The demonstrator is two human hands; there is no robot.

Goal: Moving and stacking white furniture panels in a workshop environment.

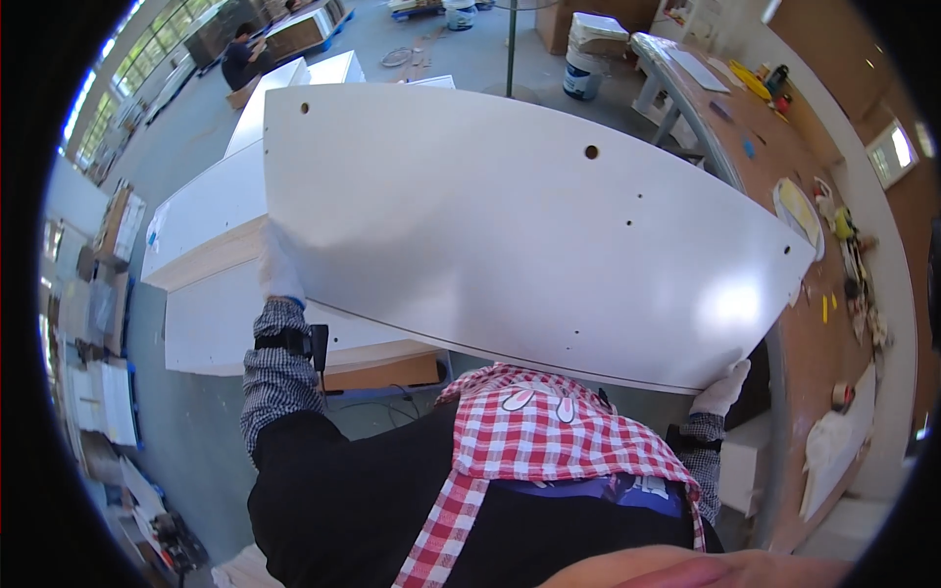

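Observation:
A large white panel point(490, 225) with several drilled holes is held up in front of me, tilted, its near edge close to my apron. My left hand point(280, 267), in a white glove, is closed on the panel's left edge; the fingers are partly hidden. At the near right corner, my white-gloved right hand point(723, 388) grips the same panel, with some fingers out of sight beneath it. Beside and behind my left hand lies a pile of more white panels point(211, 211), partly covered by the held one.
A long brown-topped workbench point(799, 372) runs along my right, bearing a tape roll point(842, 396), tools and cloths. Beyond the panel stand a white bucket point(581, 78) and a thin green post point(512, 49). Another person point(241, 61) sits far left. Stacked boards point(113, 392) line the left side.

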